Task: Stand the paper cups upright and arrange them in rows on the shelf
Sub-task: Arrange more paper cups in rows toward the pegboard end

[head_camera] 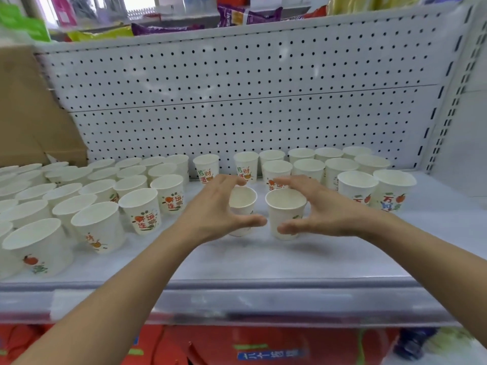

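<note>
Your left hand and right hand are spread in wide curves and clasp nothing. Each brackets its own upright cup, left paper cup beside right paper cup, midway along the shelf between front edge and back.

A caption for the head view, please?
Left hand and right hand reach around two upright paper cups on the shelf.

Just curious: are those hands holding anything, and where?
Left hand curves round the side of the left cup, right hand round the right cup; grip cannot be told.
</note>
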### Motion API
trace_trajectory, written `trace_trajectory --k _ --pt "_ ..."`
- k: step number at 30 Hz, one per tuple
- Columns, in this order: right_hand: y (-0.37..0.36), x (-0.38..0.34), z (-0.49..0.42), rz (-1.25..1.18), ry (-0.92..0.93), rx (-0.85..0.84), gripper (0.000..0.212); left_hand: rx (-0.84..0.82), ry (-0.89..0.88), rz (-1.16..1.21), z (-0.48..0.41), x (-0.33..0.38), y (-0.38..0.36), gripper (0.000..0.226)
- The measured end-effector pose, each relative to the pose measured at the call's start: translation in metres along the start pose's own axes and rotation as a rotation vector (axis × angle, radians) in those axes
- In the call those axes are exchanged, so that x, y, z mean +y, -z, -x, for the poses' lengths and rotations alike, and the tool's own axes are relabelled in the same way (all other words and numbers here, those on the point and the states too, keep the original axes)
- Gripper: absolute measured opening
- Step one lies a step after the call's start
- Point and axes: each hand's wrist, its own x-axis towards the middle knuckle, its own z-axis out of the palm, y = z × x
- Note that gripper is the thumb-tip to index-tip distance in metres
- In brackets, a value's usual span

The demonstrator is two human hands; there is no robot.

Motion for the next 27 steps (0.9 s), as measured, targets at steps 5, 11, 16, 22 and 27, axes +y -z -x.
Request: trace_trajectory --k 5,11,16,22,27 --pt "0.01 0.004 -0.015 0.07 0.014 0.017 0.069 -0.108 -0.003 0.069 -0.02 0.002 0.001 0.069" --pt "0.031 0.011 -0.025 0.505 -0.131 0.024 0.075 -0.362 -0.081 0.255 -0.045 0.01 0.001 0.082" --pt "0.053 0.008 -0.025 0.332 -0.164 -0.079 0.086 -0.285 -0.016 0.238 -0.054 0.006 0.008 0.094" --pt "0.059 0.008 -0.038 0.278 -0.159 -0.169 0.068 -0.277 -0.004 0.086 -0.061 0.01 0.009 0.074" --pt "0.06 0.012 -0.042 0.378 -0.22 -0.095 0.067 -0.308 -0.002 0.209 -0.071 0.018 0.002 0.069"
